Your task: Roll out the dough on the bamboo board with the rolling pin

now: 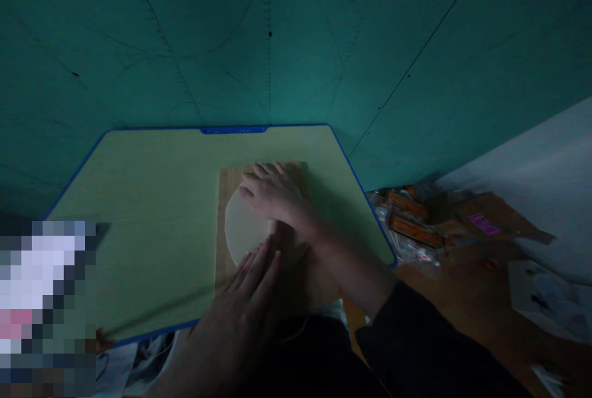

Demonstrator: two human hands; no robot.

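Observation:
A thin, pale round sheet that looks like rolled-out dough (245,222) lies flat on a wooden board (324,284). My right hand (272,193) reaches across from the right and rests over the far edge of the sheet, its fingers stretched out and apart. On the near side, my left hand (252,277) lies with straight fingers, the tips touching the sheet's near edge. Neither hand grips anything. The right part of the sheet is partly covered by my right hand and forearm.
The board sits on a pale table (139,194) with a blue rim, against a green wall (231,46). A pixelated object stands at the left edge. Plastic-wrapped orange packages (414,219), flattened cardboard (504,219) and a white box (541,299) are on the floor to the right.

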